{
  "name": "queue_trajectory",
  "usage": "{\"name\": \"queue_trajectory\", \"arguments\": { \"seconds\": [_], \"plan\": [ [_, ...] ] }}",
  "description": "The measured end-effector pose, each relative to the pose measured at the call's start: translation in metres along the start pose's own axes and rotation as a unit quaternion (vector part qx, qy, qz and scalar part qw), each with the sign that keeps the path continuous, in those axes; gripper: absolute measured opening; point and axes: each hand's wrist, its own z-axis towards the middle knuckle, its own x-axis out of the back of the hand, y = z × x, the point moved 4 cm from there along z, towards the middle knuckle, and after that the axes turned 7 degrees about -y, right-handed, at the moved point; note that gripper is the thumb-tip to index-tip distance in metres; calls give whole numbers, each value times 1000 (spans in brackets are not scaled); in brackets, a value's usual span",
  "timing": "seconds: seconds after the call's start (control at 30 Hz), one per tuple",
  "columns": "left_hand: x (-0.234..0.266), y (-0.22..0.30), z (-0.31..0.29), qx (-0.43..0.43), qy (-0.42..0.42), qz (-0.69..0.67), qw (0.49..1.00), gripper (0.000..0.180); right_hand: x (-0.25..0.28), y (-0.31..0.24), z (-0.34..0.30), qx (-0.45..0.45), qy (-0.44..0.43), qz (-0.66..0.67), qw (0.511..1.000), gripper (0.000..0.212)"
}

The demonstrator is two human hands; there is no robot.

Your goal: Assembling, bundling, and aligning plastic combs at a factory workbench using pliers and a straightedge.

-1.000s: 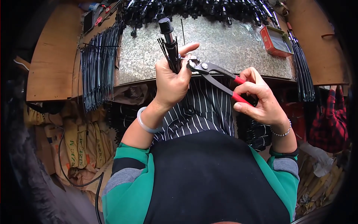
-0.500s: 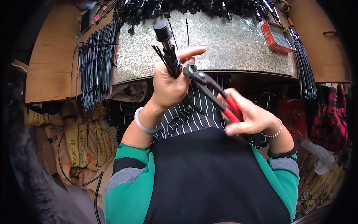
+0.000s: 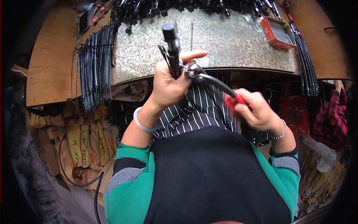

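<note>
My left hand [image 3: 167,86] is closed around what looks like an umbrella frame [image 3: 173,56], a black shaft with a round black cap pointing up and away. Thin black rods fan out beside the shaft, and the index finger stretches right. In my right fist sit the red grips of end-cutting pincers [image 3: 219,82]. Their dark jaws lie by my left thumb, beside the shaft, where a bit of thin wire seems to show. Motion blurs the jaws and grips, so what they bite on cannot be made out.
A speckled worktop [image 3: 223,41] spans the front, with many black frames [image 3: 149,9] heaped along its far side. Bundles of thin black rods hang at its left [image 3: 95,67] and right. An open red box [image 3: 278,33] stands at the right; scissors [image 3: 96,18] lie far left.
My right hand has tightened into a fist on the pincers, and their handles have swung and drawn closer together. The frame's cap has shifted slightly right. My left hand keeps its hold.
</note>
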Motion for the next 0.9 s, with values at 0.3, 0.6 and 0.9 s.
{"name": "queue_trajectory", "arguments": {
  "seconds": [0.3, 0.6, 0.9],
  "plan": [
    [-1, -10, -5, 43, 16, -53, 998, 33, -12, 9, 6, 78, 94, -115, 986, 59],
    [-3, -10, -5, 50, 13, -37, 998, 29, -5, 22, 8, 147, 155, -147, 966, 34],
    [3, 0, 5, -2, -47, 164, 985, 33, 26, 5, -1, -4, 113, -254, 960, 22]
  ]
}}
